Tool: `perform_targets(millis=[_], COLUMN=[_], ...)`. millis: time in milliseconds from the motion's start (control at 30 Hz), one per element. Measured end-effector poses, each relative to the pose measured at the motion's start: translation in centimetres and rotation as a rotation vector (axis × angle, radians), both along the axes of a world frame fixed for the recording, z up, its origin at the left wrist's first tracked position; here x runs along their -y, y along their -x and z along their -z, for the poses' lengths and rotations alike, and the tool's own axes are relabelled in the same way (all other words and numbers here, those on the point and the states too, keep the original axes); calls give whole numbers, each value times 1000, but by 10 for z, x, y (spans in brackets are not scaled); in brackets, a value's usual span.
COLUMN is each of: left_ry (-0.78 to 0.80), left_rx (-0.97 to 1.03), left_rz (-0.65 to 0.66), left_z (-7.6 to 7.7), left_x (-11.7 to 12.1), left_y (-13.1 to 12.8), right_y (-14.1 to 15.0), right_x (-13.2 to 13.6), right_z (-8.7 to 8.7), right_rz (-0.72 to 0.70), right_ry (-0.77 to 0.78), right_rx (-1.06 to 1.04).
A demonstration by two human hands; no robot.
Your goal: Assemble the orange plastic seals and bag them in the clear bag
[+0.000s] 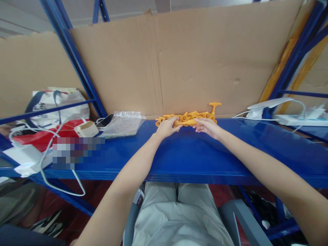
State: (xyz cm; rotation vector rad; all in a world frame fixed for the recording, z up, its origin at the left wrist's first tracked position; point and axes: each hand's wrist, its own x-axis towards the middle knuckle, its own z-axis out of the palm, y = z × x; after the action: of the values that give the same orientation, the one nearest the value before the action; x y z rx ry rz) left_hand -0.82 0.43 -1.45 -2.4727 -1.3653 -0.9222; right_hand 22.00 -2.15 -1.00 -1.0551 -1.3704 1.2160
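Against the cardboard at the back of the blue shelf lies a heap of orange-yellow plastic pieces [202,114], some with round, ring-like ends. One piece with a T-shaped top [214,106] stands up at the heap's right end. At the heap's front left, my left hand [167,127] has its fingers and thumb closed on an orange plastic piece [188,122]. My right hand [208,127] pinches the same piece from the right, its other fingers loosely curled. The piece's exact kind is too small to make out.
The blue shelf [179,157] has a raised front edge. To the left are clear plastic bags [124,123], a white charger [86,129], cables, a red item and a cloth bag [60,106]. A power strip [302,119] lies at right. Cardboard [205,61] closes the back.
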Motion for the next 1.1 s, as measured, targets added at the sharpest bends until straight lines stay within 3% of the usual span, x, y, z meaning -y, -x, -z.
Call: perform_targets(millis=[100, 233, 400, 533, 633, 867, 967, 1100], left_ry=[70, 81, 230, 430, 456, 471, 489, 507], left_rx=[29, 71, 29, -17, 16, 87, 67, 60], left_rz=[-56, -223, -415, -454, -425, -374, -366, -370], left_z=[1, 6, 12, 12, 12, 13, 12, 11], left_x=[-4, -16, -25, -26, -27, -30, -29, -30], left_y=[4, 20, 39, 42, 42, 45, 45, 45], right_y=[-2, -8, -1, 26, 57, 127, 140, 141], right_x=[-1, -3, -15, -34, -48, -57, -60, -65], right_z=[-1, -4, -11, -16, -20, -28, -24, -8], right_rz=[42, 96, 170, 169, 255, 349, 353, 317], right_ry=[-7, -72, -407, -644, -748, -743, -736, -597], right_rx=[-57, -83, -51, 71, 285, 989, 1255, 1498])
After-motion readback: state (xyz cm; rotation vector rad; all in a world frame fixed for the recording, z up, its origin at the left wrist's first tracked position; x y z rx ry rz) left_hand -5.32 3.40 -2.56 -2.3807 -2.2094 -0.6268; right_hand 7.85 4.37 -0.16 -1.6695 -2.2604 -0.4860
